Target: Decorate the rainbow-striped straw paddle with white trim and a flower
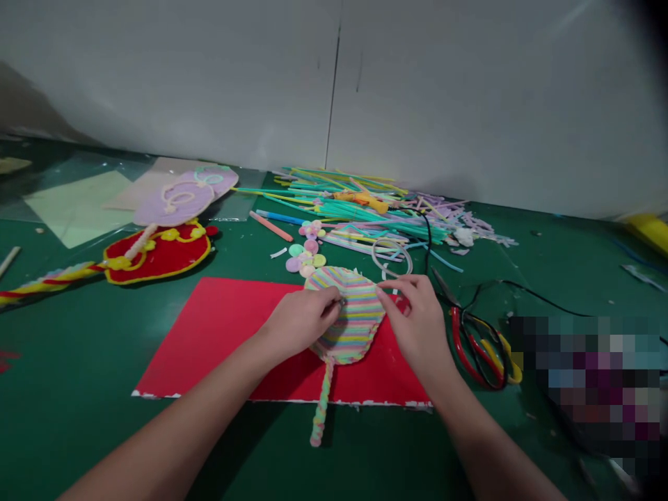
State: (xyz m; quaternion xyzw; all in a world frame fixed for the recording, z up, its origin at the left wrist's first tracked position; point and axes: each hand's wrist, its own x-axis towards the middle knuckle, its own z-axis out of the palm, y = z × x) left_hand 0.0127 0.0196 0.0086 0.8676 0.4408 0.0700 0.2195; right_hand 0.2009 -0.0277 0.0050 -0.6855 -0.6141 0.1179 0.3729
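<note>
A round fan (355, 316) woven of pastel striped pipe cleaners lies on a red sheet (219, 334) in the middle of the green table. Its twisted handle (321, 403) runs toward me over the sheet's front edge. My left hand (300, 323) rests on the fan's left side with fingers curled and pinched at its surface. My right hand (417, 320) pinches the fan's right rim with thumb and forefinger. What the fingertips hold beyond the fan itself is too small to tell.
A heap of coloured pipe cleaners (365, 209) lies behind the fan, with small pastel discs (305, 257) and a white ring (391, 256). A red fan (156, 257) and a lilac fan (180, 198) lie left. Red-and-yellow pliers (480, 348) and black cables lie right.
</note>
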